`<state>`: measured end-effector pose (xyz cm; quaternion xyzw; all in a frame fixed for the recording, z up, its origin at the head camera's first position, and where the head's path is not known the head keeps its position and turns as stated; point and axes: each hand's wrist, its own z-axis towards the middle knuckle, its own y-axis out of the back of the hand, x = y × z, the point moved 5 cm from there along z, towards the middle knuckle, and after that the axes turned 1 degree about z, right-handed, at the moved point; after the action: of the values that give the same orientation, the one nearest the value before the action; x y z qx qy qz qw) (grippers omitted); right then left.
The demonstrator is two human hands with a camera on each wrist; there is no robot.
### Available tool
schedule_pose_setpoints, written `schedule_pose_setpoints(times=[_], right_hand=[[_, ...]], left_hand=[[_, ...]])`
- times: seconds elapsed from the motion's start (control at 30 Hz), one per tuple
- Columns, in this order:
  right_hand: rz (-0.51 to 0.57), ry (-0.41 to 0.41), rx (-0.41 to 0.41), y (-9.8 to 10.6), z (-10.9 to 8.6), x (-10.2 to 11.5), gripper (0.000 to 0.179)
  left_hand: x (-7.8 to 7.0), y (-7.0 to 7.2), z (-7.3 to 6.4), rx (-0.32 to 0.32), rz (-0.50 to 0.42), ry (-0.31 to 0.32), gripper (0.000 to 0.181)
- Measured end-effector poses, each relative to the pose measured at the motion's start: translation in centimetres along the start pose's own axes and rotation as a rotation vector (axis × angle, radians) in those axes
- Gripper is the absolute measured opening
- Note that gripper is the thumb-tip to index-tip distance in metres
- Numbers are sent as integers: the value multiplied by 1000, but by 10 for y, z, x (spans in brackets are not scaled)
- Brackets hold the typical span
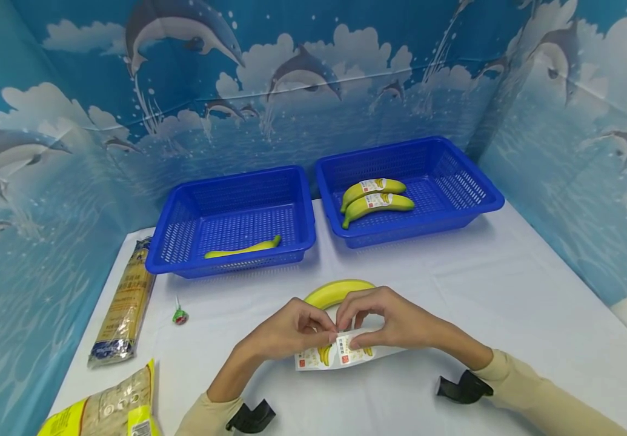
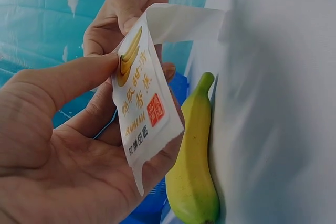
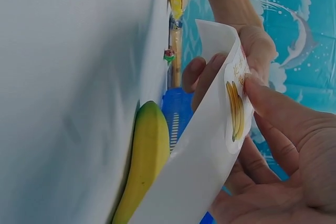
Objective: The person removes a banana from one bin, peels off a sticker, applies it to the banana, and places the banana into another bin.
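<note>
A white backing strip [image 1: 395, 350] of banana stickers is stretched between my two hands, above the table. My left hand [image 1: 297, 330] pinches it by thumb and fingertips near the middle. From the other side, my right hand [image 1: 400, 318] pinches the strip beside a sticker [image 1: 346, 351]. In the left wrist view, a printed label [image 2: 139, 98] with bananas and a red square faces the camera, its lower end bent. The right wrist view shows a sticker [image 3: 234, 108] under the right thumb. Just beyond the hands, a single yellow banana [image 1: 337, 291] lies on the table, partly hidden by them.
Two blue baskets stand at the back. The left basket [image 1: 166, 257] has one banana [image 1: 248, 249]; the right basket [image 1: 417, 229] has two labelled bananas [image 1: 381, 204]. Along the left lie a noodle pack [image 1: 125, 303], a lollipop [image 1: 180, 316] and a yellow bag [image 1: 111, 406].
</note>
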<state>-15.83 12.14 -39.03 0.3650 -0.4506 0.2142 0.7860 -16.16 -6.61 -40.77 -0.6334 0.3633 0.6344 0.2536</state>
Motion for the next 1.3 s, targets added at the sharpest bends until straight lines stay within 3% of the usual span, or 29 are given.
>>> schedule_pose_setpoints(times=[0.27, 0.8, 1.3], right_hand=[[48, -90, -10, 1, -2, -7, 18], [77, -129, -29, -1, -3, -14, 15], [79, -72, -6, -3, -2, -16, 12]], left_hand=[[5, 0, 1, 21, -79, -25, 20], [10, -1, 3, 40, -159, -22, 25], [12, -6, 3, 58, -168, 26, 27]])
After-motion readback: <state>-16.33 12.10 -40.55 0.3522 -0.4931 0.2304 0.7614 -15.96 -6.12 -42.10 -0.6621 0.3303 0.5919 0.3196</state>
